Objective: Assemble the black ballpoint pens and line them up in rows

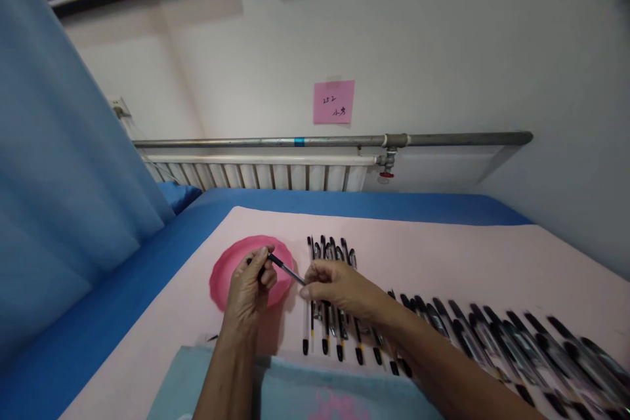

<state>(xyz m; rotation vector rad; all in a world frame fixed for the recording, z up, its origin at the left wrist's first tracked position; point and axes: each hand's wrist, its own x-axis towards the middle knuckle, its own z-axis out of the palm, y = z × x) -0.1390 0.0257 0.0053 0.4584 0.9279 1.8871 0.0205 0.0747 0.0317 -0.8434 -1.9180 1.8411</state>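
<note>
My left hand is closed around the dark end of a black pen, held above a pink bowl. My right hand pinches the pen's other end with thumb and forefinger, so both hands grip the one pen. Just under and behind my right hand lies a row of several black pens side by side on the pink cloth.
More black pens stretch in a long row to the right edge. A light blue cloth lies at the near edge. Blue sheet, a blue curtain at left, a radiator, a metal pipe and a pink sticky note stand beyond.
</note>
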